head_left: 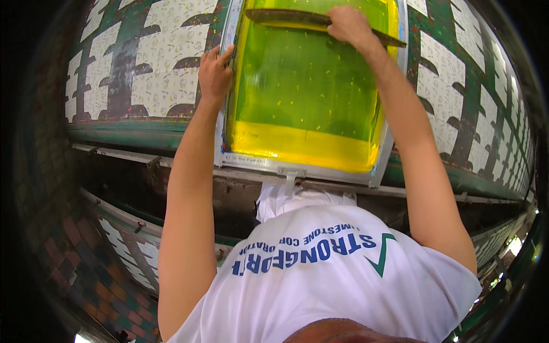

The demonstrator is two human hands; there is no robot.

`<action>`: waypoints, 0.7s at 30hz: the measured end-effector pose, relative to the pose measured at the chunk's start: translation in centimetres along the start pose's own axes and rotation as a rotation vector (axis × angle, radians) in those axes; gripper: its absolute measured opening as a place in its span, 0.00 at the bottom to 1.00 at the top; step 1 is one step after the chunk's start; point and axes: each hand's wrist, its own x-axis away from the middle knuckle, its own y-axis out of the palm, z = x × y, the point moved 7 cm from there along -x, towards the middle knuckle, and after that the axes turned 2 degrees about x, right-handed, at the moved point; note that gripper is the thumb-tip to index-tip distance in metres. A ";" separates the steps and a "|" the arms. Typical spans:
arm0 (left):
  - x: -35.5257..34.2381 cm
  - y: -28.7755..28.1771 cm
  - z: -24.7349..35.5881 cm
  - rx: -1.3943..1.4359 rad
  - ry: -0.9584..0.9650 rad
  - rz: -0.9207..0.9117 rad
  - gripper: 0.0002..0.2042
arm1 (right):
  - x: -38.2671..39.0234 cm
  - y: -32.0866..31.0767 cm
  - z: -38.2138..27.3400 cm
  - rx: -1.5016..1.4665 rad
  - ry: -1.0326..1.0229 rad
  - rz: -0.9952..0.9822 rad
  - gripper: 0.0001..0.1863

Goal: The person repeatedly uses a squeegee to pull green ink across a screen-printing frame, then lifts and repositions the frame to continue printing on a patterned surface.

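Observation:
A screen printing frame lies in front of me, its pale metal rails around a green mesh with yellow borders. Yellow ink coats the near end of the mesh, and small yellow specks dot the green part. Across the far end stretches a long, worn squeegee, slanting down to the right. My right hand is closed around it, right of its middle. At the frame's left rail, my left hand grips the edge with fingers curled; some fingertips are hidden.
Printed white fabric pieces lie in rows on the long green table, both left and right of the frame. A metal bracket joins the frame's near side to a rail. Behind me are floor tiles and another table with white pieces.

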 end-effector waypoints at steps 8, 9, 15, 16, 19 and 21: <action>-0.5 0.2 -0.3 0.082 0.121 0.158 0.22 | 21.2 2.8 -11.3 -0.143 0.040 -0.039 0.13; -0.5 0.3 -0.5 0.097 0.115 0.155 0.21 | 23.7 2.9 -12.7 -0.174 0.055 -0.005 0.09; -0.6 0.0 -0.1 0.114 0.152 0.197 0.17 | 31.1 3.8 -16.7 -0.261 0.114 0.101 0.18; -0.8 0.1 -0.1 0.114 0.141 0.181 0.17 | 30.8 3.8 -16.5 -0.245 0.108 0.087 0.19; -0.5 0.1 -0.1 0.166 0.128 0.153 0.19 | 30.0 3.4 -15.6 -0.227 0.094 0.052 0.21; -0.4 -0.1 0.1 0.140 0.145 0.167 0.21 | 30.0 3.4 -15.3 -0.213 0.087 0.011 0.21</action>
